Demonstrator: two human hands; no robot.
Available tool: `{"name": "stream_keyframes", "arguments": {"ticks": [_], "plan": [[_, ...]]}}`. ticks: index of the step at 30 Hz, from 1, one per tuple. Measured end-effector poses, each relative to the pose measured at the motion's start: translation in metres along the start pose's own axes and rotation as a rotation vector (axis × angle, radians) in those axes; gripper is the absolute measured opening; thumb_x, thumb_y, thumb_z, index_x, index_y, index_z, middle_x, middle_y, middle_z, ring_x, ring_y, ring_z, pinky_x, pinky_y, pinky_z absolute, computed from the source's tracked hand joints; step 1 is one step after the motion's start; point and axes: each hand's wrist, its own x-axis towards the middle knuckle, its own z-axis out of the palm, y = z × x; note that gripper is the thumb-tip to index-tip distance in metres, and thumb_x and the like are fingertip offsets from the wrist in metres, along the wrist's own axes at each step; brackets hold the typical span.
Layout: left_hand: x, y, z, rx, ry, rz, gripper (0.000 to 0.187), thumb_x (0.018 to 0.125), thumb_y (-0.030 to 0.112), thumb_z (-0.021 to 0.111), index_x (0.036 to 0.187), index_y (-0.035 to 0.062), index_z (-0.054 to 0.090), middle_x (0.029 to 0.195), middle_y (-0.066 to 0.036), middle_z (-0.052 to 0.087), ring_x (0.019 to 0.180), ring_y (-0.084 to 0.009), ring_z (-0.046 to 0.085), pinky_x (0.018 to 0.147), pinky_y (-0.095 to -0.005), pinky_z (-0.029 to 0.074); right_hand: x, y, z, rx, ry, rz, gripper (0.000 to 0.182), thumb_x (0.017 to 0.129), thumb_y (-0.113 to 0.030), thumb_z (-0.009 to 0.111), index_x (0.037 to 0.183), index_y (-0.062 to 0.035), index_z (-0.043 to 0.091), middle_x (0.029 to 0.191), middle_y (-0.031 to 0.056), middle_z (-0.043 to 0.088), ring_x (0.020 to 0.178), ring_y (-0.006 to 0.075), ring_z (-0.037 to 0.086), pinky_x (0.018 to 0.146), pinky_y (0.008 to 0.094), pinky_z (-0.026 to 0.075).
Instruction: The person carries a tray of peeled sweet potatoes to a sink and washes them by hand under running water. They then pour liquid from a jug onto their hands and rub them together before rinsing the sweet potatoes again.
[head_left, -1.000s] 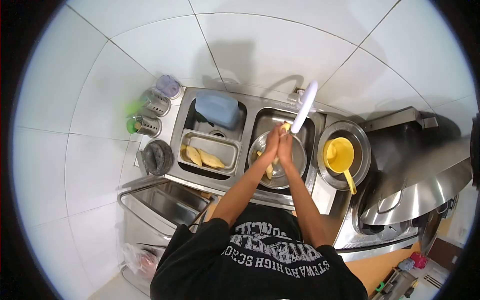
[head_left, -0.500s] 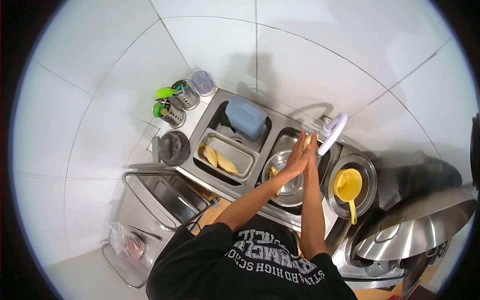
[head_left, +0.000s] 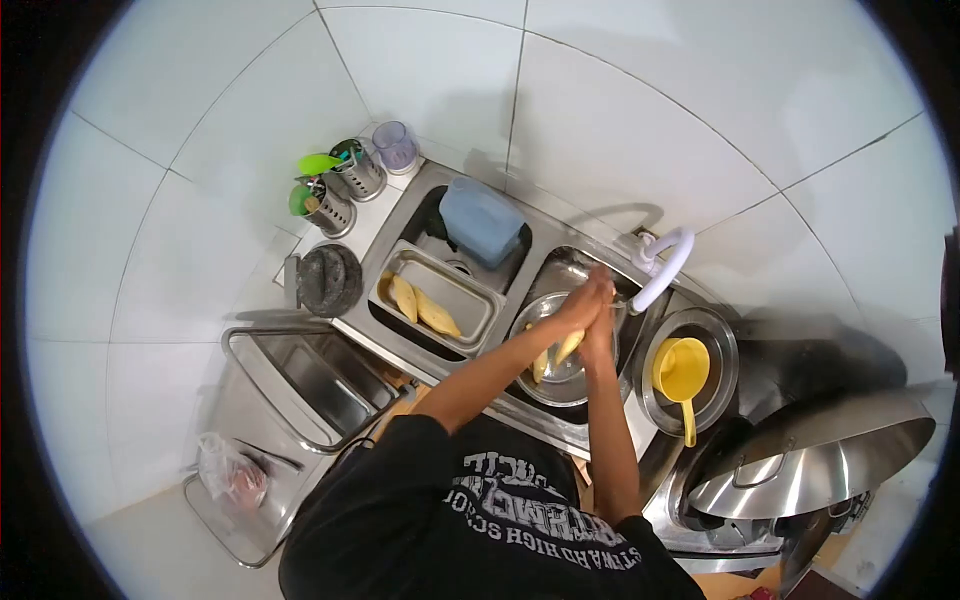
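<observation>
Over the right sink basin, my left hand (head_left: pixel 588 298) and my right hand (head_left: pixel 599 322) are pressed together beside the white faucet (head_left: pixel 664 275). Their fingers look closed and slightly blurred; whatever may lie between them is hidden. Below them a steel bowl (head_left: pixel 562 392) stands in the basin. One yellow peeled piece (head_left: pixel 570 345) shows close under my hands, and another yellow piece (head_left: pixel 540 366) lies in the bowl. A rectangular steel tray (head_left: pixel 470 297) over the left basin holds yellow peeled pieces (head_left: pixel 436 314).
A blue container (head_left: pixel 483 222) stands in the left basin. Utensil holders (head_left: pixel 358 172) and a stone mortar (head_left: pixel 329 281) are at the left. On the right are a yellow dipper (head_left: pixel 681 369) in a steel basin (head_left: pixel 727 345) and a large steel lid (head_left: pixel 815 455).
My hands have drawn down a little and their extended fingers have folded in. The yellow piece seen between them now shows lower, over the bowl. The view has shifted slightly.
</observation>
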Motion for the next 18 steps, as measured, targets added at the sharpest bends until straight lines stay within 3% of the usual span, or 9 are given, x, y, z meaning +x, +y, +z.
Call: {"name": "stream_keyframes", "arguments": {"ticks": [2, 4, 6, 7, 11, 12, 14, 15, 18], "plan": [[-0.032, 0.008, 0.006, 0.182, -0.12, 0.189, 0.064, 0.099, 0.038, 0.033, 0.146, -0.0007, 0.013, 0.153, -0.021, 0.004, 0.142, -0.0335, -0.002, 0.114, -0.0376, 0.009, 0.045, 0.021, -0.042, 0.259, 0.005, 0.047, 0.054, 0.095, -0.047, 0.044, 0.128, -0.0048, 0.044, 0.12, 0.0082, 0.052, 0.104, 0.0202, 0.053, 0.091, 0.0325, 0.042], [-0.02, -0.001, 0.008, 0.216, -0.012, 0.274, 0.061, 0.098, 0.034, 0.036, 0.145, 0.0003, 0.017, 0.15, -0.024, 0.018, 0.142, -0.0316, 0.01, 0.113, -0.035, 0.017, 0.034, 0.006, -0.018, 0.093, 0.074, -0.012, 0.048, 0.095, -0.047, 0.045, 0.121, -0.0065, 0.049, 0.111, 0.0067, 0.055, 0.098, 0.0189, 0.053, 0.087, 0.0316, 0.043], [0.002, 0.003, 0.004, -0.418, 0.102, -0.127, 0.057, 0.096, 0.026, 0.041, 0.143, 0.0003, 0.024, 0.146, -0.025, 0.028, 0.136, -0.0361, 0.028, 0.109, -0.0364, 0.026, 0.021, 0.007, -0.008, -0.347, 0.085, -0.095, 0.045, 0.096, -0.047, 0.044, 0.116, -0.0074, 0.051, 0.104, 0.0055, 0.056, 0.09, 0.0179, 0.053, 0.081, 0.0307, 0.044], [0.003, 0.012, 0.001, -0.021, 0.08, -0.092, 0.054, 0.096, 0.028, 0.041, 0.14, -0.0002, 0.03, 0.137, -0.025, 0.04, 0.127, -0.0383, 0.04, 0.105, -0.0366, 0.032, 0.027, 0.01, -0.023, -0.345, 0.094, -0.105, 0.045, 0.096, -0.047, 0.044, 0.116, -0.0074, 0.051, 0.104, 0.0055, 0.056, 0.09, 0.0179, 0.053, 0.081, 0.0307, 0.044], [-0.024, 0.01, 0.032, 0.221, 0.208, 0.005, 0.06, 0.096, 0.04, 0.038, 0.141, 0.0002, 0.029, 0.133, -0.023, 0.046, 0.126, -0.0362, 0.041, 0.105, -0.0359, 0.031, 0.05, 0.011, -0.039, 0.144, -0.047, -0.133, 0.044, 0.097, -0.04, 0.046, 0.12, -0.0023, 0.052, 0.11, 0.006, 0.058, 0.092, 0.0166, 0.055, 0.083, 0.0295, 0.044], [-0.018, 0.013, 0.023, 0.223, 0.22, 0.013, 0.06, 0.096, 0.04, 0.038, 0.141, 0.0002, 0.029, 0.133, -0.023, 0.046, 0.126, -0.0362, 0.041, 0.105, -0.0359, 0.031, 0.034, -0.002, -0.02, 0.144, -0.061, -0.136, 0.044, 0.097, -0.04, 0.046, 0.12, -0.0023, 0.052, 0.11, 0.006, 0.058, 0.092, 0.0166, 0.055, 0.083, 0.0295, 0.044], [-0.005, 0.029, 0.0, -0.259, -0.04, -0.152, 0.063, 0.098, 0.042, 0.035, 0.144, 0.0009, 0.023, 0.139, -0.021, 0.041, 0.13, -0.0321, 0.039, 0.107, -0.0346, 0.029, -0.009, -0.023, 0.02, -0.117, 0.054, -0.153, 0.045, 0.098, -0.043, 0.042, 0.12, -0.0036, 0.049, 0.114, 0.0057, 0.057, 0.093, 0.0139, 0.054, 0.082, 0.0268, 0.044], [-0.001, 0.042, -0.005, -0.276, 0.057, -0.214, 0.064, 0.099, 0.044, 0.032, 0.146, 0.0018, 0.017, 0.145, -0.018, 0.034, 0.133, -0.0277, 0.034, 0.108, -0.0334, 0.027, -0.021, -0.018, 0.02, -0.156, 0.048, -0.063, 0.043, 0.099, -0.039, 0.043, 0.12, -0.003, 0.049, 0.112, 0.0061, 0.057, 0.094, 0.0144, 0.054, 0.083, 0.0282, 0.045], [-0.006, 0.022, 0.002, -0.254, -0.181, -0.045, 0.069, 0.098, 0.047, 0.029, 0.146, 0.0001, 0.012, 0.147, -0.021, 0.027, 0.137, -0.0286, 0.026, 0.11, -0.0327, 0.022, 0.005, -0.003, -0.004, -0.174, 0.153, -0.159, 0.044, 0.096, -0.041, 0.048, 0.115, -0.0012, 0.054, 0.103, 0.0068, 0.058, 0.088, 0.0151, 0.055, 0.08, 0.0304, 0.045]]}}
